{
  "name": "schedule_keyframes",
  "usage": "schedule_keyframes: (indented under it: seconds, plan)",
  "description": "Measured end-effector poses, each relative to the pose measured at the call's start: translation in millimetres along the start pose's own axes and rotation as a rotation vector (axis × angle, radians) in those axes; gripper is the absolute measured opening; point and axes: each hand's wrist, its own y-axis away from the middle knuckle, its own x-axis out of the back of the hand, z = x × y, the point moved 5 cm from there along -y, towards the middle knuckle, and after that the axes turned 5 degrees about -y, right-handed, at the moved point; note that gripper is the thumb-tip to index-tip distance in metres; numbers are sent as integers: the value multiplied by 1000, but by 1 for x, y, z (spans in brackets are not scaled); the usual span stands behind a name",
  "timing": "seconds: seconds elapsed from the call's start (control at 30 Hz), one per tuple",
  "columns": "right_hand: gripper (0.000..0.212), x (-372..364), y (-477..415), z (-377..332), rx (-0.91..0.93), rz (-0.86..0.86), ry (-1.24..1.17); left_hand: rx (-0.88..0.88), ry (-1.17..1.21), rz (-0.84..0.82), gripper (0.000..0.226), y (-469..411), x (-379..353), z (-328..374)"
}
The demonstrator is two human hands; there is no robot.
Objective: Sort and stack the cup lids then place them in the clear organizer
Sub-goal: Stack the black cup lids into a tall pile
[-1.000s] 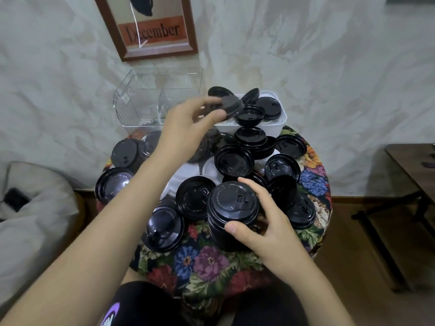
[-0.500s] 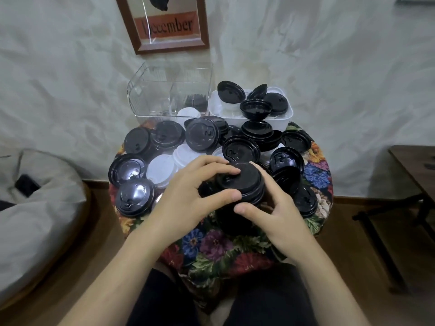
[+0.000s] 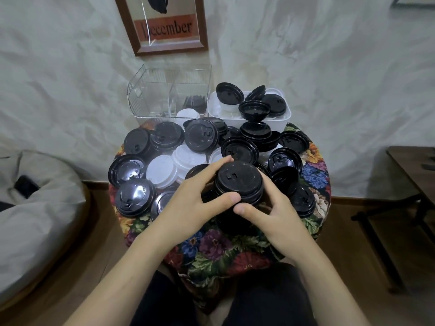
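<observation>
A stack of black cup lids [image 3: 238, 182] stands at the near middle of a small round table with a floral cloth [image 3: 211, 245]. My left hand [image 3: 190, 208] grips the stack's left side, thumb on the front rim. My right hand [image 3: 270, 212] holds its right side, thumb low at the front. Several loose black lids [image 3: 202, 138] and white lids [image 3: 161, 171] lie scattered over the table. The clear organizer [image 3: 153, 100] stands at the back left, with a few dark lids in its right compartment.
A white tub [image 3: 286, 118] with several black lids stands right of the organizer. A grey beanbag [image 3: 35, 208] with a phone on it is at the left. A dark wooden table [image 3: 416, 168] is at the right. A framed picture hangs on the wall.
My left hand brought a black lid from the back of the table down onto the stack and now grips the stack together with my right hand. The camera view shifted slightly left.
</observation>
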Motion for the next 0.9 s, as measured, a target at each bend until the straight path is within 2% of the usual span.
schedule_keyframes:
  seconds: [0.23,0.33,0.47,0.57,0.63,0.77,0.9]
  plan:
    - [91,3,0,-1,8,-13,12,-7,23,-22,60,1,2,-2]
    - [89,4,-1,-2,28,-26,4,-11,8,-36,61,1,2,-1]
    - [65,4,-3,-3,19,-12,-4,-22,14,-41,64,0,1,-2]
    - [59,5,-4,-4,19,-7,11,-4,12,-69,77,1,-3,-4]
    - [57,6,-5,-5,12,-10,8,-1,-2,-71,85,2,-6,-5]
    - [57,9,-7,-6,-5,-27,2,6,-6,-44,86,1,-8,-4]
    - [69,10,-11,-11,-1,-45,19,-8,22,-27,84,1,-9,-5]
